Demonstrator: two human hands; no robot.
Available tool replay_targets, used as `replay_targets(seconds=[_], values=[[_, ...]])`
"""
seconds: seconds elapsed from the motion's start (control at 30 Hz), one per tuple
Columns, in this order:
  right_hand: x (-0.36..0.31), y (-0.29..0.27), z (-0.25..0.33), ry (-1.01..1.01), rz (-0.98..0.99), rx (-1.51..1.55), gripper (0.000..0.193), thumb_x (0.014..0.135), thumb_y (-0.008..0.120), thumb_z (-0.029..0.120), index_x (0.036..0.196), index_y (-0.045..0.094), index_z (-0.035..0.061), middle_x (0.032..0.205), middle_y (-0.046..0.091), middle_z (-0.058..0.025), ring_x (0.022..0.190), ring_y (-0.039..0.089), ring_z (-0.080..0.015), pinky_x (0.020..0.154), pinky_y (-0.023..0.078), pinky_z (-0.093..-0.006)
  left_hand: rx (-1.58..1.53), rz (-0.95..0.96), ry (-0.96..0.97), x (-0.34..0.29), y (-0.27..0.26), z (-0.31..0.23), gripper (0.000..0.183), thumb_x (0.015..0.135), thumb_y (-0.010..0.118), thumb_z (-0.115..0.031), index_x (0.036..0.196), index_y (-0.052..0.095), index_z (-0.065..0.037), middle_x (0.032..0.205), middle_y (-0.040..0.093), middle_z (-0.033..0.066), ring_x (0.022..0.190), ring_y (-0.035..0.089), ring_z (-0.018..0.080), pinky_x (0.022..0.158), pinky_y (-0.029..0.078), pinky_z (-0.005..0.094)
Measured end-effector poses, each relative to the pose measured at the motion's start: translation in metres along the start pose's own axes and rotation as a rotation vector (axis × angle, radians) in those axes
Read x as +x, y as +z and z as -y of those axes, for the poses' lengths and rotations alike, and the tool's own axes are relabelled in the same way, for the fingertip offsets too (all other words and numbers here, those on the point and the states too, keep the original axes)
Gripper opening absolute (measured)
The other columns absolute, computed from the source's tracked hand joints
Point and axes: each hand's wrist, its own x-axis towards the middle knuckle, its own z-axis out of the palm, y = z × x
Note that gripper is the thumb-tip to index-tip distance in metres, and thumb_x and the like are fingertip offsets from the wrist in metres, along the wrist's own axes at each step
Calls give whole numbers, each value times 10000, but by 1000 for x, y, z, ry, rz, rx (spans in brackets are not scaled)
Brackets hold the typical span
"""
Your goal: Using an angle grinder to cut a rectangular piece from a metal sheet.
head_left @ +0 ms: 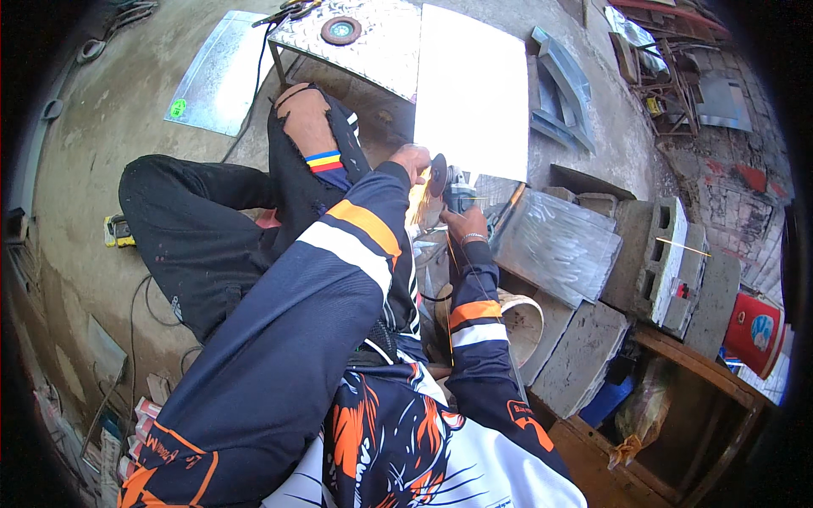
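Observation:
In my right hand [466, 225] is an angle grinder [460, 196], its fingers wrapped round the body. The dark cutting disc [438, 174] stands upright at the near edge of a bright, flat metal sheet [472, 93]. Orange sparks [418, 203] spray down from the disc towards my lap. My left hand [411, 161] is closed at the sheet's near left corner, just left of the disc; its fingertips are partly hidden. The sheet lies partly over a low metal-topped table [385, 42].
A spare grinding disc [340, 30] and pliers [292, 10] lie on the table. Another sheet [216, 74] leans at its left. Bent metal pieces [561, 89] lie to the right, with concrete blocks [656, 254] nearer. A tape measure [118, 231] is at far left, a red container [752, 334] at far right.

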Motion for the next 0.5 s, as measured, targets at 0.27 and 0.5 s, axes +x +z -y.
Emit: replay_targets(seconds=[0.27,0.5], values=[[4,-10,13,-9,20,-4,619,567,726,398,910,597,-101,961,599,-292,925,597,-391,800,483,-406,-1203,-69,-823,4,-2,-14,166,730,560,-64,896,554,-72,928,530,40,817,579,232,612,514,358],[5,-11,18,-23,13,-19,636,548,737,414,901,603,-97,944,605,-288,904,607,-378,793,489,-400,-1319,-190,-759,3,14,2,187,766,518,-156,932,554,-77,935,553,72,834,582,241,644,499,386]])
